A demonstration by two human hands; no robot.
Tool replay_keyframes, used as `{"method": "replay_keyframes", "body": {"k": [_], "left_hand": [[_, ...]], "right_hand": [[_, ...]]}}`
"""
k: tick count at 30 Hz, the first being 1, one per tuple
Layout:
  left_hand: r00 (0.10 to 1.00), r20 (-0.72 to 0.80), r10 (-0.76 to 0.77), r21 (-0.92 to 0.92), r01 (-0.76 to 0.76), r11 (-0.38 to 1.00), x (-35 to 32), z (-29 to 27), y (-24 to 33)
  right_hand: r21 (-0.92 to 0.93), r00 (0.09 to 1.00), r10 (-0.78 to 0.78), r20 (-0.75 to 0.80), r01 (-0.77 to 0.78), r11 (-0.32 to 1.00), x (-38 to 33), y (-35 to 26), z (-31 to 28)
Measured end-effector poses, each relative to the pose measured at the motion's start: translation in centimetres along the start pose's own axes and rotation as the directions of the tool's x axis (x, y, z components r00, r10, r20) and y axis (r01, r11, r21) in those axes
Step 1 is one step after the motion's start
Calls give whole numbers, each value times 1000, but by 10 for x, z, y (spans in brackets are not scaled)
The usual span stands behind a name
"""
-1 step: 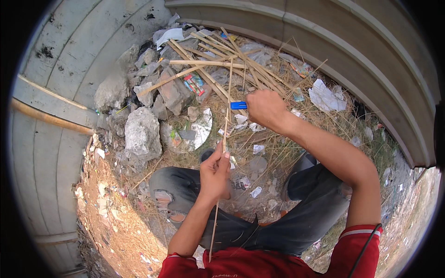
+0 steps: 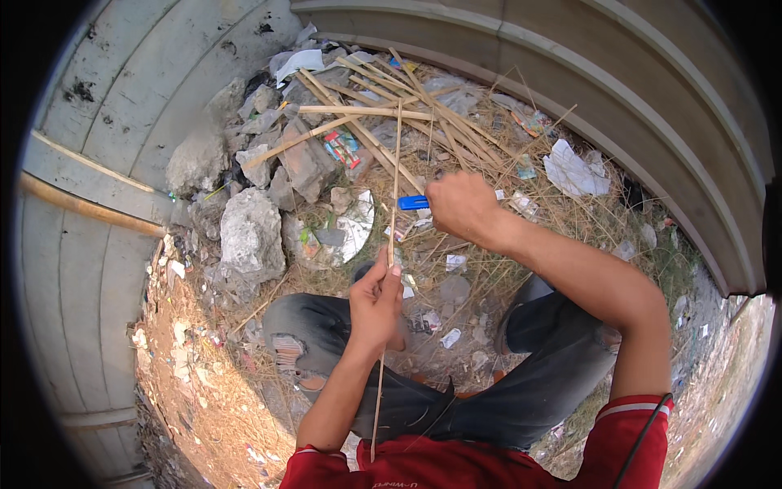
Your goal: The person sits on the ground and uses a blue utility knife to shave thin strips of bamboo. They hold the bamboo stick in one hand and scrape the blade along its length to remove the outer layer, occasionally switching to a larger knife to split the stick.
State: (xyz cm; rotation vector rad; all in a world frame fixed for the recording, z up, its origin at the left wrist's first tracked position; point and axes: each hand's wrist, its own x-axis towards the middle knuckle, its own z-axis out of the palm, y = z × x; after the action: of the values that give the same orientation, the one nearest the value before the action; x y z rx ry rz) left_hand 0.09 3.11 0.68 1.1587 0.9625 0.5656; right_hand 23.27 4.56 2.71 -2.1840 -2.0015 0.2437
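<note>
Between my knees I hold a thin, pale bamboo strip (image 2: 397,167) nearly upright in the view. It runs from the stick pile down to my red shirt. My left hand (image 2: 375,306) pinches it around its middle, thumb and fingers closed. My right hand (image 2: 464,208) is closed round a blue utility knife (image 2: 413,202), whose blue end points left and meets the strip above my left hand. The blade itself cannot be made out. Past my hands lies a loose pile of split bamboo sticks (image 2: 366,109).
Grey rocks (image 2: 251,232) are heaped at the left. Corrugated metal sheeting (image 2: 562,69) curves across the far right, and grey panels (image 2: 94,269) stand at the left. Paper scraps (image 2: 575,169), dry grass and litter cover the ground around my bent knees.
My right hand and the blue utility knife have moved a little toward me along the strip. The strip's far end has shifted slightly left; my left hand stays nearly in place.
</note>
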Motion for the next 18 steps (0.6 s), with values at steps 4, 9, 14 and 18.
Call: {"method": "replay_keyframes", "body": {"k": [4, 9, 14, 18], "left_hand": [[997, -82, -13, -10, 12, 1000, 5, -3, 5], [990, -132, 43, 25, -40, 999, 6, -4, -2], [989, -96, 114, 92, -106, 990, 8, -3, -4], [998, 28, 60, 178, -64, 982, -15, 4, -12]], "right_hand": [[95, 994, -107, 26, 104, 990, -26, -38, 12], [36, 994, -101, 43, 100, 994, -18, -36, 15], [33, 996, -53, -76, 56, 998, 1, -18, 34], [-66, 957, 253, -142, -264, 962, 41, 67, -6]]}}
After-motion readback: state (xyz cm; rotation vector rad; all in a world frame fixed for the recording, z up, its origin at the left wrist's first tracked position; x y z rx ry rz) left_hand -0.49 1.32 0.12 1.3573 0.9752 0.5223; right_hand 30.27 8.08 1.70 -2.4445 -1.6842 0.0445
